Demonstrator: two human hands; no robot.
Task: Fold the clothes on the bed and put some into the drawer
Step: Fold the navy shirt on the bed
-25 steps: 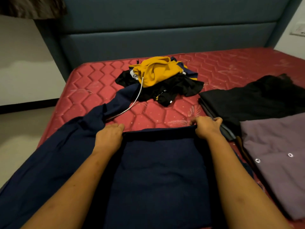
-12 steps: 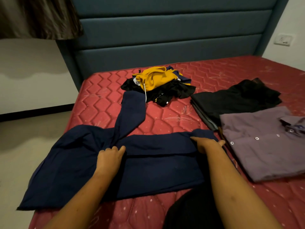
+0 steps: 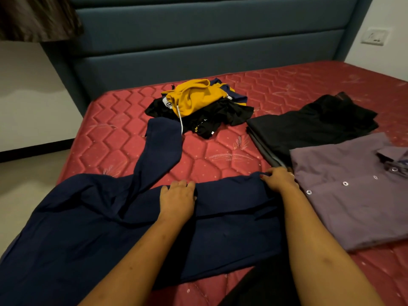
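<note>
The navy garment (image 3: 88,217) is laid crosswise on the quilted bed (image 3: 123,138) — one strip pointed away; its folded edge is gripped by the left hand (image 3: 177,199) and right hand (image 3: 279,178).

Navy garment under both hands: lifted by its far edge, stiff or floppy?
Likely floppy: the navy garment lies creased, one long part trailing loose. It would probably sag between left hand and right hand. Quilted mattress may drag it.

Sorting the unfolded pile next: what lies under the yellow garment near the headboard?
Crumpled black clothing spreads out beneath the yellow garment, with a navy piece peeking out behind. How many items lie underneath is covered.
</note>
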